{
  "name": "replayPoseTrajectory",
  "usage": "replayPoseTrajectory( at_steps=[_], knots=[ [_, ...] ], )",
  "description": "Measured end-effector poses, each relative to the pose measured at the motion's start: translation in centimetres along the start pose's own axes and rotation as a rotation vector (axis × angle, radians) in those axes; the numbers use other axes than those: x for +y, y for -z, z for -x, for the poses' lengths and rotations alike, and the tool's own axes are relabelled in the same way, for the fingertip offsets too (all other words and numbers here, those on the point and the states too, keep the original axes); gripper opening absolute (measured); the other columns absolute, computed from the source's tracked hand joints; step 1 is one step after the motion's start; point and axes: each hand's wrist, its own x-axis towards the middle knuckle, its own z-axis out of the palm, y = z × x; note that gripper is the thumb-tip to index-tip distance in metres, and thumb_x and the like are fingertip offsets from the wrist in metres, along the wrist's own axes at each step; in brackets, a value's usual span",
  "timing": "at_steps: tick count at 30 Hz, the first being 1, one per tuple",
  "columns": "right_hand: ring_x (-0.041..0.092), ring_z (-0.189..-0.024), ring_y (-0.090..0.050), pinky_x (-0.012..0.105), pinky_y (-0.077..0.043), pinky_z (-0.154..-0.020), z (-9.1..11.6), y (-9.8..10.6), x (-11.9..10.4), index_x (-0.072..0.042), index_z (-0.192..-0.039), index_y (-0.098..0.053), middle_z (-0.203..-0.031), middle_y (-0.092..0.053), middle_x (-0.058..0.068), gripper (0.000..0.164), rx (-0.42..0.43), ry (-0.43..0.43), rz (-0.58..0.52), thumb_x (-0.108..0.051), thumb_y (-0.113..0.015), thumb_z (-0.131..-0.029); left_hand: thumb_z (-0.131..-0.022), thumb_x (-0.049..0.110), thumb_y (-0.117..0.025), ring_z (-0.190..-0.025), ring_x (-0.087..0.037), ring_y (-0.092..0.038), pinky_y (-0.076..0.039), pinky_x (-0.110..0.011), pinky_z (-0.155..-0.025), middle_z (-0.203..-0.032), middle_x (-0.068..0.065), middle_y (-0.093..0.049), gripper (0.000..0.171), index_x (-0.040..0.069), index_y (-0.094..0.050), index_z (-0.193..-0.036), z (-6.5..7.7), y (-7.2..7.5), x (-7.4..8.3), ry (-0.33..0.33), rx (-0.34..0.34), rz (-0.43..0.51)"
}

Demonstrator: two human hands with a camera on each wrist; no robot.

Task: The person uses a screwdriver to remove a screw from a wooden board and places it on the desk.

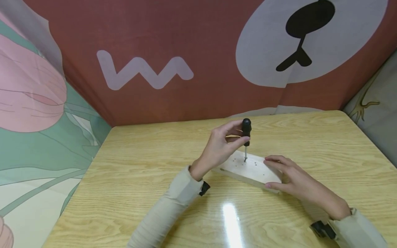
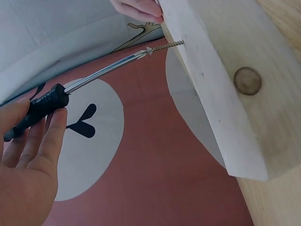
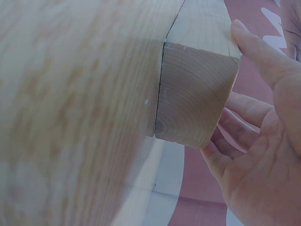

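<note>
Screwdriver [image 2: 77, 85], pinched in the left grip [image 1: 221, 146], should align with the screw [image 2: 167, 46]. The right grip [image 1: 293, 176] clasps the block [image 1: 249, 171]; brace it firmly.

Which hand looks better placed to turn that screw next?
The left hand, probably: it grips the screwdriver, whose tip is at the head of the screw. The right hand holds no tool; it grips one end of the wooden block, so steadying seems to suit it better.

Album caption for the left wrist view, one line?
Left hand gripping a black-handled screwdriver that meets the head of a screw standing out from a knotted wooden block.
</note>
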Motion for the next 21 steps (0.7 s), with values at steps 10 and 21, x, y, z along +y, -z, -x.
replayPoseTrajectory(
  at_steps=[10, 21],
  knots=[
    [0.043, -0.126, -0.05, 0.065, -0.046, -0.096, 0.0, 0.21, -0.05, 0.004, -0.132, -0.059, -0.137, -0.054, 0.02, 0.066, -0.032, -0.038, -0.044, -0.032, -0.082, -0.081, -0.093, 0.001, -0.066, -0.106, -0.026, -0.07, -0.058, -0.02, -0.088, -0.121, -0.019, -0.067, 0.042, 0.0, -0.057, -0.134, 0.01, -0.02, 0.07, 0.016, -0.046, -0.02],
    [0.043, -0.125, -0.051, 0.064, -0.047, -0.095, 0.0, 0.16, -0.01, 0.004, -0.132, -0.059, -0.137, -0.054, 0.02, 0.067, -0.029, -0.039, -0.036, -0.032, -0.083, -0.08, -0.094, 0.002, -0.065, -0.102, -0.024, -0.072, -0.057, -0.019, -0.088, -0.117, -0.019, -0.07, 0.04, 0.001, -0.056, -0.133, 0.07, 0.04, 0.19, 0.001, -0.105, -0.039]
  ],
)
